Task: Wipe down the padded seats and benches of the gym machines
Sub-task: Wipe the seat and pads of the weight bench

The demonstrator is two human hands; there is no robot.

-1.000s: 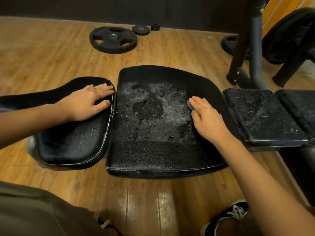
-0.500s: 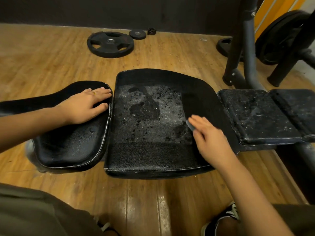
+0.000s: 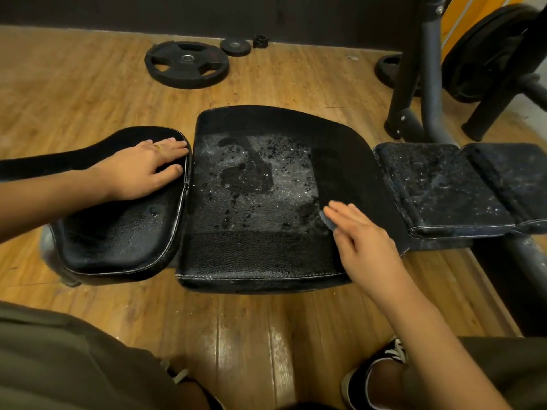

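Your left hand (image 3: 142, 170): spread flat on left pad (image 3: 118, 238) | your right hand (image 3: 364, 241): straight fingers pressing cloth (image 3: 326, 220), middle pad (image 3: 251, 255), right edge

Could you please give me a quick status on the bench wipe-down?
Left hand flat on the left pad. Right hand pressing a cloth on the middle pad, centre speckled with droplets. Nothing in the way.
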